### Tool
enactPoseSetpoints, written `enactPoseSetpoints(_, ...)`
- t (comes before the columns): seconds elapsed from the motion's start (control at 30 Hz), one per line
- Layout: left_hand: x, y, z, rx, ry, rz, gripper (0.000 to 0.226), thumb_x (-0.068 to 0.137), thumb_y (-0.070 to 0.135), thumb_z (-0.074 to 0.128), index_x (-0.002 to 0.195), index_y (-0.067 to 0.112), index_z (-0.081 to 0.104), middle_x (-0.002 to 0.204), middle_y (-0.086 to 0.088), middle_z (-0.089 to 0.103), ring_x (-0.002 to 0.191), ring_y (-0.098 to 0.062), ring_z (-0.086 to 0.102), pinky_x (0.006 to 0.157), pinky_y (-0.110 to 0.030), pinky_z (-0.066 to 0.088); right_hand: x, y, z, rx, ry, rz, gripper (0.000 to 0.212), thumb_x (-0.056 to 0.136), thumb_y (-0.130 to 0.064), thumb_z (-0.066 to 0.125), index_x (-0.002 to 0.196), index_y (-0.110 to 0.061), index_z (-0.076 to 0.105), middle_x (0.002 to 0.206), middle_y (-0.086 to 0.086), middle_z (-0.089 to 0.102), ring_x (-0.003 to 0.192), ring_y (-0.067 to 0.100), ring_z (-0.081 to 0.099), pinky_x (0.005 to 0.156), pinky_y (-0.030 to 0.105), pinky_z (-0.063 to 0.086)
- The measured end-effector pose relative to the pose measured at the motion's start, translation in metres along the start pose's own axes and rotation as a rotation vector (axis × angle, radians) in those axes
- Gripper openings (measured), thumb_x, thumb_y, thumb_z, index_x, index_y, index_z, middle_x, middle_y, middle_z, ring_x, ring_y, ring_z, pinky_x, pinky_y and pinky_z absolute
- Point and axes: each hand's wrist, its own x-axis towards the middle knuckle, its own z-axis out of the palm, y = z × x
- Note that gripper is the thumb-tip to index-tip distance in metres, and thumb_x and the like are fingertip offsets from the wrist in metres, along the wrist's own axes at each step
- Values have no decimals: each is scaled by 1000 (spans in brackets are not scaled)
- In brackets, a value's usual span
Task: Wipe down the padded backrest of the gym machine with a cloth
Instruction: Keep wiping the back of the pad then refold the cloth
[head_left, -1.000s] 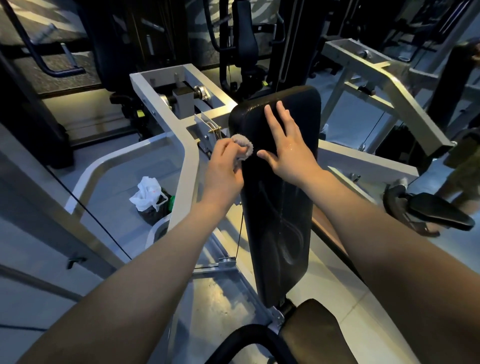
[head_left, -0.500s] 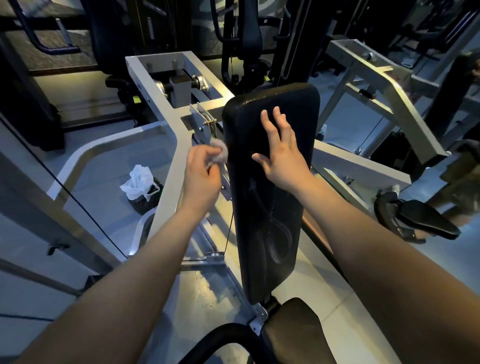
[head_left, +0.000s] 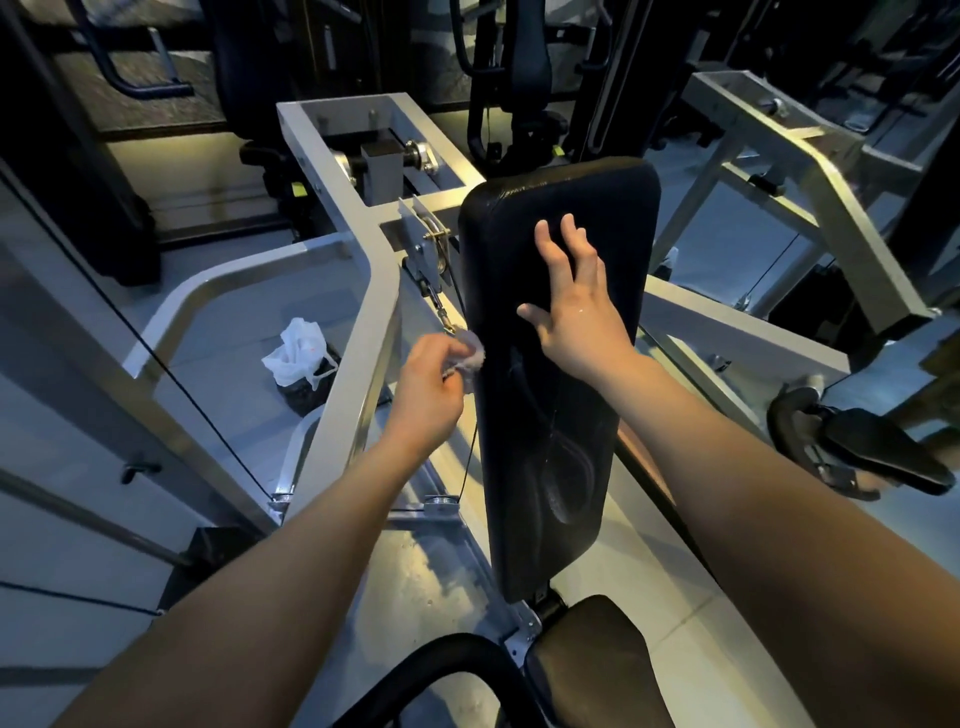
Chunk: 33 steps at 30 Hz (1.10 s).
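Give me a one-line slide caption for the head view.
Left hand pinches a bunched cloth at the backrest edge; right hand rests flat on its padding.

Your right hand (head_left: 582, 317) lies flat against the black padded backrest (head_left: 561, 364), fingers straight and spread, pointing up toward its top edge. Your left hand (head_left: 426, 395) pinches a small bunched pale cloth (head_left: 471, 354) and holds it against the backrest's left edge, about halfway down. The pad's lower half carries curved smear marks. Just left of the backrest runs the white metal frame (head_left: 363, 332), with a pulley and thin cable (head_left: 470, 452) between frame and pad. On the floor inside the frame sits a crumpled white plastic bag (head_left: 296, 351) over a dark container. Below the backrest the dark seat pad (head_left: 587, 660) shows.
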Motion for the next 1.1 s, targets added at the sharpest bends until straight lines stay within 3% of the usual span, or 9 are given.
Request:
enactPoseSetpoints(0.1, 12, 33, -4, 22, 213, 186, 25, 88, -8, 54, 106, 7, 62, 111, -3, 51, 104, -12, 54, 90, -15, 45, -1, 3, 1, 7, 11, -15, 87, 98, -26, 65, 163, -28, 7, 170, 5, -5, 157, 30, 0, 119, 44, 30)
enactPoseSetpoints(0.17, 8, 35, 13, 79, 143, 283, 31, 83, -15, 56, 106, 4, 64, 112, -8, 50, 105, -14, 54, 97, -22, 48, -2, 6, 2, 10, 11, -31, 87, 98, -23, 64, 163, -28, 7, 169, 7, -3, 157, 31, 0, 120, 46, 29)
enactPoseSetpoints(0.27, -20, 4, 36, 260, -52, 246, 35, 79, -17, 60, 108, 2, 64, 116, -8, 48, 106, -26, 55, 95, -40, 53, -2, 11, -4, 9, -19, -59, 88, 98, -13, 62, 163, -31, 4, 169, 6, -5, 157, 28, -1, 117, 39, 33)
enactPoseSetpoints(0.4, -47, -6, 43, 344, -191, 119, 34, 85, -12, 59, 115, 3, 66, 113, -2, 48, 106, -27, 56, 97, -29, 47, -4, 16, -20, 31, -85, -83, 95, 92, 4, 56, 162, -36, 6, 169, 3, -2, 156, 26, 3, 107, 27, 32)
enactPoseSetpoints(0.53, -39, 29, 28, 295, -38, 211, 38, 81, -11, 64, 115, 5, 69, 113, -9, 52, 108, -26, 57, 98, -16, 37, -26, 30, -21, 148, -56, -33, 76, 92, 1, 52, 158, -28, 29, 161, 3, 17, 148, 24, 23, 112, 28, 31)
enactPoseSetpoints(0.67, -5, 64, 25, 461, 55, 351, 41, 91, -1, 60, 131, 8, 60, 131, -14, 47, 120, -29, 45, 101, -32, 42, -68, 42, 9, 253, -11, 140, 50, 93, -3, 49, 141, -16, 52, 140, 6, 38, 130, 24, 36, 110, 28, 34)
enactPoseSetpoints(0.83, -8, 45, 45, 624, -130, 336, 38, 104, 19, 44, 142, 18, 47, 142, -4, 44, 128, -22, 42, 103, -35, 44, -111, 52, 46, 397, -108, 253, 37, 95, -5, 47, 127, -14, 64, 122, 7, 55, 121, 24, 45, 106, 24, 32)
enactPoseSetpoints(1.03, -29, 30, 50, 838, -455, 418, 47, 91, -1, 56, 136, 13, 55, 132, -9, 45, 122, -30, 46, 96, -37, 49, -142, 57, 57, 516, -180, 356, 30, 95, -6, 48, 117, -14, 67, 113, 3, 59, 106, 20, 60, 95, 26, 44)
enactPoseSetpoints(1.1, -28, 40, 46, 767, -409, 428, 38, 94, 4, 54, 129, 19, 56, 119, -4, 45, 113, -27, 48, 89, -34, 49, -141, 58, 54, 543, -155, 358, 29, 97, -8, 48, 116, -15, 68, 112, 2, 59, 103, 20, 61, 95, 29, 46)
